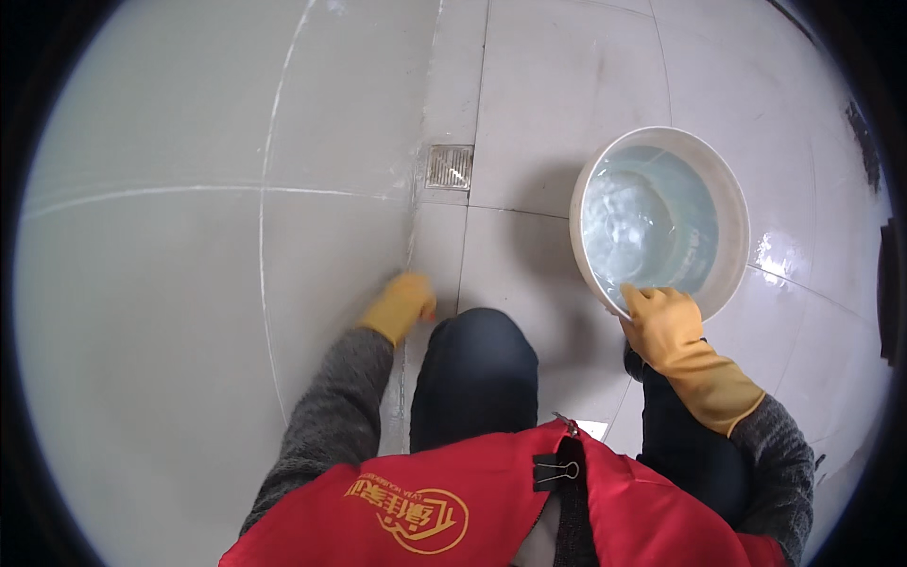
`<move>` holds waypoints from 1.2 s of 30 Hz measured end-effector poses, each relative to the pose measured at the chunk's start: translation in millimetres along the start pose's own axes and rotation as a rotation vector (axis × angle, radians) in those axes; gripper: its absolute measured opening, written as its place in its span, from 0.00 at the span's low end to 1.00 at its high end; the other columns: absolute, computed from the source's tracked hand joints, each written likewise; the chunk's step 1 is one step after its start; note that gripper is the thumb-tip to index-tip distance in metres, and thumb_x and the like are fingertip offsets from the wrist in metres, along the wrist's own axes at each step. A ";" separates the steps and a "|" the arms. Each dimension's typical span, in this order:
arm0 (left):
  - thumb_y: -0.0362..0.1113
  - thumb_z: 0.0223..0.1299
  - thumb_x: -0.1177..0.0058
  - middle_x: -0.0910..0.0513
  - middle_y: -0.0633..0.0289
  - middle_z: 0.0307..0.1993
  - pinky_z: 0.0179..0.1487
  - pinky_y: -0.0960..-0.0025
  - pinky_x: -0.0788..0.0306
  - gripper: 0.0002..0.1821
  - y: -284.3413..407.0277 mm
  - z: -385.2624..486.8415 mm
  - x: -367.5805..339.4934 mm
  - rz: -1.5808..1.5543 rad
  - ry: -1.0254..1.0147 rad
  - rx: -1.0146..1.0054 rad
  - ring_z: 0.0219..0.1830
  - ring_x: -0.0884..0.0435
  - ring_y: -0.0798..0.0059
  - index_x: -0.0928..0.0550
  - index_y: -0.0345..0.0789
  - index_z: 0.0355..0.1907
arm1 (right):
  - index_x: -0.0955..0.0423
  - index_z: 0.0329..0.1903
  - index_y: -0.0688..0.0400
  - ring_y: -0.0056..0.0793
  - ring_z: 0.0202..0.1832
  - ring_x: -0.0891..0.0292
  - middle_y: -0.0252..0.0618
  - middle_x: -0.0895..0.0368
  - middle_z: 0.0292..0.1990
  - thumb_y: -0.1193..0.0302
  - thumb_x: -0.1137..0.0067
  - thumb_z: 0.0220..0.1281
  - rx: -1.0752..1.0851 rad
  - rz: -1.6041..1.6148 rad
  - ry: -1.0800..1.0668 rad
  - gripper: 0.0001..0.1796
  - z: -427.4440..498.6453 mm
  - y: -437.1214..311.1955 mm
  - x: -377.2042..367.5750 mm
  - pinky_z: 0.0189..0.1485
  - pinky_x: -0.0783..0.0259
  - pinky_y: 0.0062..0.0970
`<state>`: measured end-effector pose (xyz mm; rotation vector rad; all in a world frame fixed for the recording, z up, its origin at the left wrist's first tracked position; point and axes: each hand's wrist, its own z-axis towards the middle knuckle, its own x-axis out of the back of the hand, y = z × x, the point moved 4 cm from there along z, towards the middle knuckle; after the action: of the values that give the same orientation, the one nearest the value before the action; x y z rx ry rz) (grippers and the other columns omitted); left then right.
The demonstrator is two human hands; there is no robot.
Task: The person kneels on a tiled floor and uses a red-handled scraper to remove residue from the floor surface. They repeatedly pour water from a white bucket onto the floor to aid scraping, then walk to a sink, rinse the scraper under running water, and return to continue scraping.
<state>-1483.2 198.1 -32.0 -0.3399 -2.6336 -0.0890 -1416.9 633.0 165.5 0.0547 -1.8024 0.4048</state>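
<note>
My right hand (666, 326), in a yellow rubber glove, grips the near rim of a white plastic bucket (733, 212). The bucket looks tilted, and the bluish water (631, 220) inside it is rippled. My left hand (402, 305), gloved the same way, is by my knee, close to the line where the tiled wall meets the floor. It is blurred and its fingers look curled. Whether anything is in them cannot be made out.
A square metal floor drain (449, 168) lies beside the foot of the tiled wall (163, 283). Pale tiles cover the floor (553, 92), with a wet shine right of the bucket. My dark-trousered knee (482, 368) is between my hands. A dark object (886, 290) stands at the right edge.
</note>
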 end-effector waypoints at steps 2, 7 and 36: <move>0.33 0.44 0.31 0.10 0.63 0.26 0.31 0.65 0.23 0.10 9.2 22.9 102.8 -0.005 -0.070 0.100 0.29 0.13 0.74 0.06 0.46 0.32 | 0.23 0.39 0.54 0.46 0.33 0.14 0.39 0.13 0.30 0.69 0.35 0.56 0.007 0.008 -0.042 0.09 0.5 3.0 -1.9 0.36 0.19 0.46; 0.31 0.59 0.36 0.14 0.63 0.25 0.26 0.65 0.25 0.15 -1.6 53.1 242.4 -0.649 0.286 0.361 0.21 0.19 0.76 0.08 0.34 0.48 | 0.19 0.42 0.53 0.43 0.29 0.16 0.36 0.18 0.24 0.69 0.27 0.47 0.029 0.064 0.053 0.17 10.0 9.0 3.4 0.29 0.22 0.40; 0.29 0.67 0.40 0.14 0.49 0.61 0.69 0.61 0.25 0.23 -7.6 83.7 131.0 -0.685 0.876 0.066 0.64 0.16 0.54 0.15 0.44 0.65 | 0.18 0.36 0.54 0.52 0.38 0.17 0.44 0.14 0.34 0.64 0.35 0.61 -0.114 -0.053 0.140 0.07 177.0 90.4 52.3 0.42 0.21 0.47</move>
<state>-1635.0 230.2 -44.3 0.5305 -1.7603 -0.2946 -1618.1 673.7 155.3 -0.0059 -1.6787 0.2612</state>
